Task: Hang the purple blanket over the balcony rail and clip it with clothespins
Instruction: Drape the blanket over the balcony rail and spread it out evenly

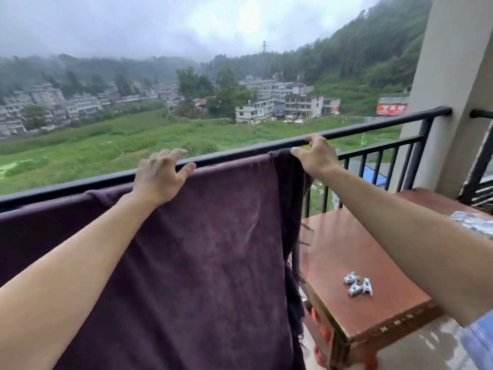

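The purple blanket point(208, 249) hangs over the black balcony rail point(373, 126), its near half falling toward me and covering the bars on the left. My left hand point(160, 176) grips the blanket's top fold on the rail, fingers curled over the far side and thumb in front. My right hand point(316, 156) holds the blanket's right top corner at the rail, thumb on the cloth and fingers over the bar. Three pale blue clothespins point(357, 285) lie loose on the red-brown wooden table point(346, 249) to the right. No clothespin shows on the blanket.
The table stands against the railing bars just right of the blanket. A pile of silvery packets point(474, 222) lies at its far right edge. A beige pillar point(453, 76) ends the rail on the right. Wet floor point(426, 348) shows below the table.
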A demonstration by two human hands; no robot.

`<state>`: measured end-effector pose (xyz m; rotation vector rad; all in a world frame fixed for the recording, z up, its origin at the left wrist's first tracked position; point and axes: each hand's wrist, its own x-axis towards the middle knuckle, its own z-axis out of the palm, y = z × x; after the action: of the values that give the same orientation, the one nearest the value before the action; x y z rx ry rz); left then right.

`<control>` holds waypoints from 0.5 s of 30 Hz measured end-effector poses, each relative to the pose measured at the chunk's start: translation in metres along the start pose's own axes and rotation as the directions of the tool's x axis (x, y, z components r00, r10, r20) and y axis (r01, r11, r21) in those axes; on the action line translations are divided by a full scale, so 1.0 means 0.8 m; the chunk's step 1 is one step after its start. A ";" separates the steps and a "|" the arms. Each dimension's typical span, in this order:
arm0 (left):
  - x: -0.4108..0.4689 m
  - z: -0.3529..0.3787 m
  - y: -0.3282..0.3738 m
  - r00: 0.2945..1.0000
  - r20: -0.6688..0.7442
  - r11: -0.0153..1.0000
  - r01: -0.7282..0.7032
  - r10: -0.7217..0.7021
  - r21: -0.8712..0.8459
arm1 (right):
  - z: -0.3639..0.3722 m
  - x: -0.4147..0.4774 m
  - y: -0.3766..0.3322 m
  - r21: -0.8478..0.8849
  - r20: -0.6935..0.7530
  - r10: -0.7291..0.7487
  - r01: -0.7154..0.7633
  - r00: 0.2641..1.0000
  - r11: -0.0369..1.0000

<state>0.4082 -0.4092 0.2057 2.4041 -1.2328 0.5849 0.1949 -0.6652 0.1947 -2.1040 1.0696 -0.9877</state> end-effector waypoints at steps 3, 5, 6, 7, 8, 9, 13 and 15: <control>0.007 0.017 -0.003 0.984 0.167 0.998 0.051 -0.054 0.020 | 0.019 0.022 -0.002 0.106 0.051 0.119 -0.124 0.992 0.987; 0.006 0.024 -0.005 0.997 0.074 0.994 -0.014 0.006 0.112 | 0.021 0.026 0.001 0.057 -0.035 0.103 -0.101 0.994 0.993; 0.005 0.025 -0.006 0.998 0.047 0.991 -0.039 0.033 0.131 | 0.018 0.025 0.001 0.038 -0.068 0.106 -0.104 0.992 0.994; 0.007 0.025 -0.008 0.998 0.041 0.990 -0.055 0.050 0.132 | 0.015 0.025 0.001 0.033 -0.078 0.107 -0.105 0.991 0.994; 0.008 0.024 -0.009 0.997 0.050 0.990 -0.064 0.058 0.123 | 0.012 0.025 0.000 0.024 -0.073 0.110 -0.108 0.991 0.994; 0.009 0.025 -0.010 0.996 0.064 0.992 -0.071 0.065 0.108 | 0.011 0.025 -0.001 0.009 -0.064 0.106 -0.105 0.992 0.994; 0.004 0.024 -0.008 0.991 0.071 0.987 -0.118 0.110 0.113 | 0.015 0.020 -0.014 -0.139 -0.069 0.017 -0.027 0.997 0.990; -0.001 0.024 -0.007 0.989 0.043 0.983 -0.147 0.143 0.112 | 0.017 0.017 -0.015 -0.330 -0.077 -0.107 0.076 0.991 0.941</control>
<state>0.4160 -0.4156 0.1887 2.4412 -1.4351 0.6766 0.2167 -0.6680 0.2009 -2.4119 1.2653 -1.0180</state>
